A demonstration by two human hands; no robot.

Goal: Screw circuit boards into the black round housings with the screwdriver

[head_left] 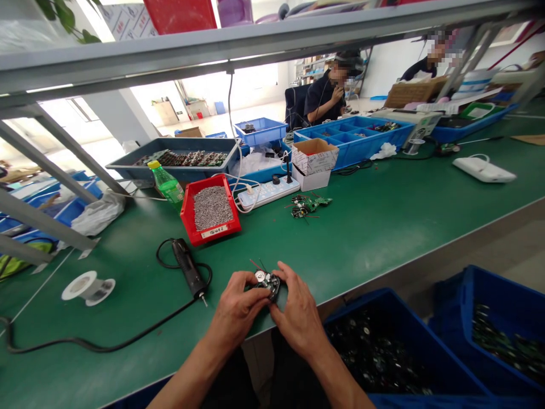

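"What did the hands have, from where you stood?"

"A small black assembly [275,288] with a round metal disc and thin wires. The left hand [236,301] pinched it between thumb and fingers; the right hand [298,309] gripped its other side."

"Where was it, exactly?"

"Over the near edge of the green table [383,227]. I couldn't tell whether it touched the surface."

"And around it?"

"A black electric screwdriver [187,267] lay just left of the hands, with a white spool [89,288] farther left. Beyond stood a red bin [197,237] of small metal pieces, a green bottle [169,187] beside it."

"Anything to the right of that?"

"A white power strip [270,193], and green circuit boards [313,203] near it. Lower right, beside the table, a blue crate [443,347] held dark parts. Across the table sat a co-worker [317,99], one hand raised near the face."
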